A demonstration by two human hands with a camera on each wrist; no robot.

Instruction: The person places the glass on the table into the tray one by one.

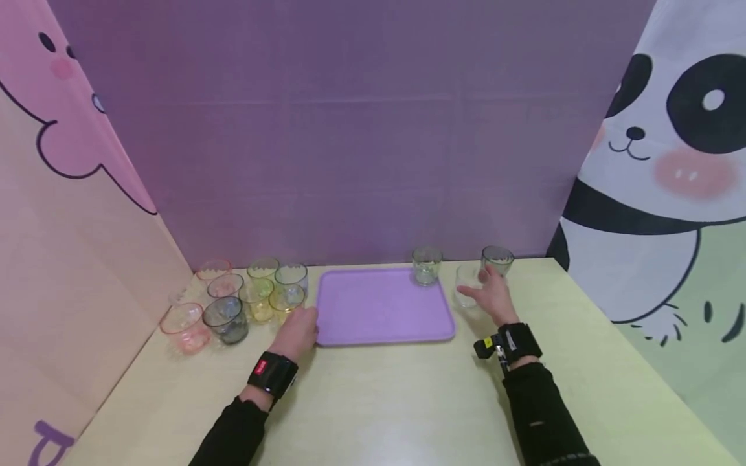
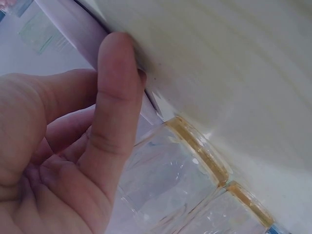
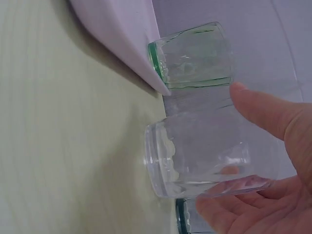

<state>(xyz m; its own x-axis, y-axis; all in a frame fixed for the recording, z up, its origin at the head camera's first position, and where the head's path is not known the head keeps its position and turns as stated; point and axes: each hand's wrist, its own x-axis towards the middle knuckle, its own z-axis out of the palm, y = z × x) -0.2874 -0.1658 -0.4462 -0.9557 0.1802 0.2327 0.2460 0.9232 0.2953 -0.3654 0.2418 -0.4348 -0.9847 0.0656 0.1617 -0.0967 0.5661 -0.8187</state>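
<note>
My left hand [image 1: 298,333] is at the left edge of the purple tray [image 1: 384,307], pinching its rim [image 2: 87,36] between thumb and fingers. Close by that hand stands a yellow-tinted glass [image 1: 287,299]. At the tray's right, a clear glass [image 3: 204,153] stands upright on the table. Around it is my right hand [image 1: 495,299], thumb stretched along one side and fingers along the other, with a small gap by the thumb. A green-tinted glass [image 1: 427,266] sits on the tray's back right corner. Just beyond the right hand is a dark-tinted glass [image 1: 498,257].
Several tinted glasses crowd the left of the table, among them a pink glass [image 1: 185,329], a dark grey glass [image 1: 226,321] and a blue-tinted glass [image 1: 291,277]. A purple backdrop [image 1: 361,142] rises behind the table [image 1: 384,401], with printed panels at both sides.
</note>
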